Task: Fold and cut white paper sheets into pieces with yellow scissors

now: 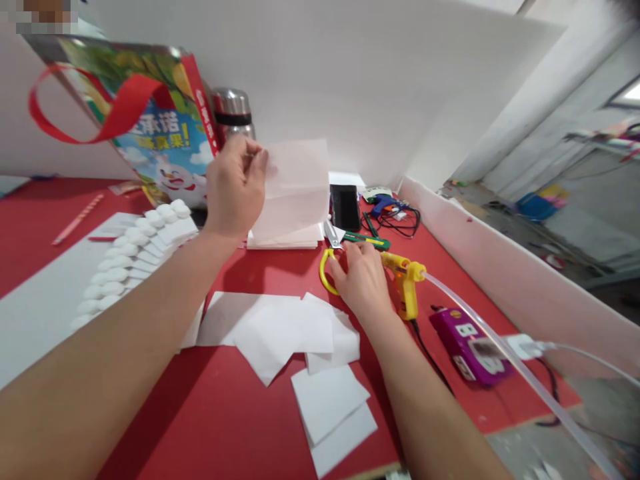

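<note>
Over the red table (200, 413), your left hand (237, 183) pinches white paper (299, 187), your right hand (363, 273) curls by the scissors (322, 270), grip unclear, and bumping the glue gun (409, 287) might burn you.

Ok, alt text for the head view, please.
The left hand holds up a thin pale sheet, while the right hand is at the handle of yellow-handled scissors on a red table. White paper pieces lie nearer, a yellow glue gun to the right.

Cannot see lower part of silver metal flask (233, 105) behind left hand (237, 190). Lose long translucent glue stick (545, 397) past bottom edge.
</note>
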Motion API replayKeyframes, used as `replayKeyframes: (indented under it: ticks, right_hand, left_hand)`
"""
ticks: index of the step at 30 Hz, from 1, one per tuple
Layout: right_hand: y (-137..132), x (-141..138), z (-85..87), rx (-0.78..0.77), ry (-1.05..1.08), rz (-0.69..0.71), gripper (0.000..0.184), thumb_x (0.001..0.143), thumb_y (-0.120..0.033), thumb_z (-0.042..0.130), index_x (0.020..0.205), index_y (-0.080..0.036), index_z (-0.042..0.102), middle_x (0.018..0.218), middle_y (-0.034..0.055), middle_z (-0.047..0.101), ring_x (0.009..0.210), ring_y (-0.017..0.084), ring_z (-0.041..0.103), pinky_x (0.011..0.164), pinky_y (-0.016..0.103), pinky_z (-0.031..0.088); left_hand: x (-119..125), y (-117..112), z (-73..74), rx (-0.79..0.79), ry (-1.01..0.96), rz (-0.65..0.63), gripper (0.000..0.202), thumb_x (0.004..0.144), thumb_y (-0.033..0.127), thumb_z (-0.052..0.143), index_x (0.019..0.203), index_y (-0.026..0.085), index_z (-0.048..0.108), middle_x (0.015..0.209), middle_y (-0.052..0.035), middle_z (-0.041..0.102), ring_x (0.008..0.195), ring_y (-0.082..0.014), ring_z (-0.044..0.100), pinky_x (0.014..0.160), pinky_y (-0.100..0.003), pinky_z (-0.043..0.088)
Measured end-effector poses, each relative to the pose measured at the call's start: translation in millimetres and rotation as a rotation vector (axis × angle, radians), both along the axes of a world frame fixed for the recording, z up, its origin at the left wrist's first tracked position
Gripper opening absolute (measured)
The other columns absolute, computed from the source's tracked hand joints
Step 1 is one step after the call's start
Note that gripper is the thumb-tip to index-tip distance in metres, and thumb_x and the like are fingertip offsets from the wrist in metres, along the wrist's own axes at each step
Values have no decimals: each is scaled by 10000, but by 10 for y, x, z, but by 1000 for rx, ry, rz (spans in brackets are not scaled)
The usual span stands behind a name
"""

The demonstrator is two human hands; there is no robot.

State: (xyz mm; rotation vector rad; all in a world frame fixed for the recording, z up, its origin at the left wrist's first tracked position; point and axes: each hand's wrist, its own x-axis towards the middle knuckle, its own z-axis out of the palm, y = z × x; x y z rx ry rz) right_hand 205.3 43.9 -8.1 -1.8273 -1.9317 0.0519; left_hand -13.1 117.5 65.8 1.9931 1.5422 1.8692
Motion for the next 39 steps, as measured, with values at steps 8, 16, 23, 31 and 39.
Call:
replayKeyframes:
  ticks: [8, 16, 23, 31, 39]
  right_hand:
    - [23, -116, 96, -171, 1198, 225, 826, 796, -622, 732, 1452, -189, 478, 1467, 182, 567, 1360, 290, 554, 1107, 428, 474]
    - [-102, -139, 175, -507, 1524, 303, 438, 671, -331, 877, 1052, -193, 708, 1016, 76, 796, 848, 257, 751, 808, 404, 596]
    - [-52, -131, 105, -536, 1399, 331, 445, 677, -279, 858, 1084, -210, 693, 1028, 53, 787, 858, 235, 740, 804, 387, 583]
    - [5, -55, 96, -431, 1235, 272, 1023, 675, -247, 856, 1571, -280, 365, 721, -56, 669, 666, 182, 656, 629, 316, 528]
    - [18, 27, 80, -340, 1027, 298, 397, 691, -288, 829, 1078, -210, 786, 907, 31, 715, 716, 150, 566, 650, 304, 473]
  left_hand:
    - [67, -602, 242, -280, -862, -338, 114, 803, 203, 727, 739, 229, 636, 669, 22, 616, 760, -165, 647, 628, -267, 490]
    - [33, -1114, -515, -725, -1177, -408, 252, 722, 244, 830, 873, 160, 646, 754, 21, 679, 634, -109, 642, 595, -202, 527]
    - [-15, -1104, -738, -818, -940, -470, 825, 714, 234, 835, 1457, 312, 484, 949, -15, 739, 698, -178, 705, 620, -271, 560]
    - [-98, -1088, -936, -729, -673, -320, 469, 819, 363, 766, 1259, 209, 717, 818, -29, 735, 662, -155, 646, 591, -239, 490]
    - [-101, -1075, -945, -682, -629, -420, 621, 747, 322, 835, 1333, 214, 663, 1285, -97, 710, 1151, -277, 657, 984, -406, 521]
